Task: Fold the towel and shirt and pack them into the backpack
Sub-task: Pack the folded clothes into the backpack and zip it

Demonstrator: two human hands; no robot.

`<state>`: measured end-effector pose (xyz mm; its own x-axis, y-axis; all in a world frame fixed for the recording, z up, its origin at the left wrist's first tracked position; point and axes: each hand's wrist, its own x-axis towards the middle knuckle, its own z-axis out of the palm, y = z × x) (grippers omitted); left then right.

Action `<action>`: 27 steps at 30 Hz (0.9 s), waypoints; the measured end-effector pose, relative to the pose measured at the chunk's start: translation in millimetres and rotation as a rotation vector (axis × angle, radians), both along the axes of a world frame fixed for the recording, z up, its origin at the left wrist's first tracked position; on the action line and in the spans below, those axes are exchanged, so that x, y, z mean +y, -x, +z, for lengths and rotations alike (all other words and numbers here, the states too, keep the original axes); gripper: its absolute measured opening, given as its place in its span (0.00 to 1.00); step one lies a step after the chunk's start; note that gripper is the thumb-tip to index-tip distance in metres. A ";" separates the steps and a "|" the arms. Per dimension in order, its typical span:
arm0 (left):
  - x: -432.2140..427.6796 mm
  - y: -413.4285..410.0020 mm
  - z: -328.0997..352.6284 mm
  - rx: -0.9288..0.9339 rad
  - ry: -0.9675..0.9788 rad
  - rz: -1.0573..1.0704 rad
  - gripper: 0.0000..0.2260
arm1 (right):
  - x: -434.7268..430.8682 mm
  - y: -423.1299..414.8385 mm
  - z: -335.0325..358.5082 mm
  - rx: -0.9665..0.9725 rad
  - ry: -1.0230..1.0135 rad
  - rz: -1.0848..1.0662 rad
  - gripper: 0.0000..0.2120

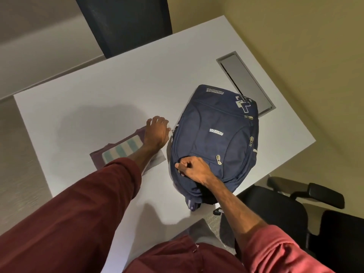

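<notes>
A navy backpack (214,138) lies flat on the white table (98,91), front panel up. My right hand (192,169) grips the fabric at its near end, fingers curled. To the left of the backpack lies a folded stack: a striped white-and-teal towel (122,149) on top of a purple shirt (97,157). My left hand (156,133) rests flat on the far right end of that stack, fingers spread toward the backpack's side. Whether the backpack's main compartment is open cannot be told.
A grey cable hatch (246,81) is set into the table behind the backpack. A dark chair back (126,22) stands at the far edge. A black office chair (285,209) sits at the right near corner.
</notes>
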<state>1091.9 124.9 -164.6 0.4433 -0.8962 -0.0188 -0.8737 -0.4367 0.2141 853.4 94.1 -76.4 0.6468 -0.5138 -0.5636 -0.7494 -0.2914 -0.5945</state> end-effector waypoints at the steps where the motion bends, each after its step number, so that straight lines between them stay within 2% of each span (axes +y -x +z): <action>1: 7.9 -4.9 3.6 0.056 0.052 0.037 0.11 | 2.0 -2.1 0.8 0.001 0.035 -0.021 0.26; 3: 28.2 -16.5 16.9 0.161 0.128 0.118 0.10 | 6.4 -8.7 2.1 -0.033 0.116 -0.092 0.28; 5: 56.0 -26.4 31.7 0.179 0.099 0.169 0.11 | 13.7 -17.4 5.3 -0.102 0.220 -0.114 0.24; 7: 92.2 -34.0 38.3 0.153 0.053 0.172 0.16 | 25.0 -29.9 7.4 -0.207 0.359 -0.070 0.16; 9: 131.3 -43.7 34.2 0.210 0.072 0.186 0.16 | 38.4 -46.1 7.2 -0.328 0.504 0.006 0.10; 11: 163.8 -56.2 24.2 0.252 0.061 0.198 0.20 | 53.9 -64.8 4.6 -0.371 0.551 0.096 0.10; 13: 188.0 -67.0 13.6 0.296 0.001 0.212 0.25 | 71.3 -83.6 -2.1 -0.337 0.516 0.204 0.16; 16: 212.3 -72.6 8.2 0.335 -0.081 0.181 0.31 | 101.5 -107.7 -17.3 -0.174 0.422 0.428 0.30; 18: 222.9 -74.0 7.4 0.314 -0.103 0.160 0.31 | 121.6 -118.6 -29.9 -0.064 0.409 0.544 0.34; 22: 240.1 -69.1 2.3 0.308 -0.135 0.177 0.32 | 151.7 -123.0 -49.1 0.066 0.419 0.598 0.33; 24: 251.9 -60.1 -3.8 0.279 -0.146 0.212 0.33 | 158.4 -119.4 -52.9 0.083 0.430 0.604 0.33; 27: 274.6 -37.5 -9.7 0.261 -0.145 0.277 0.30 | 161.6 -113.7 -51.0 0.072 0.455 0.645 0.32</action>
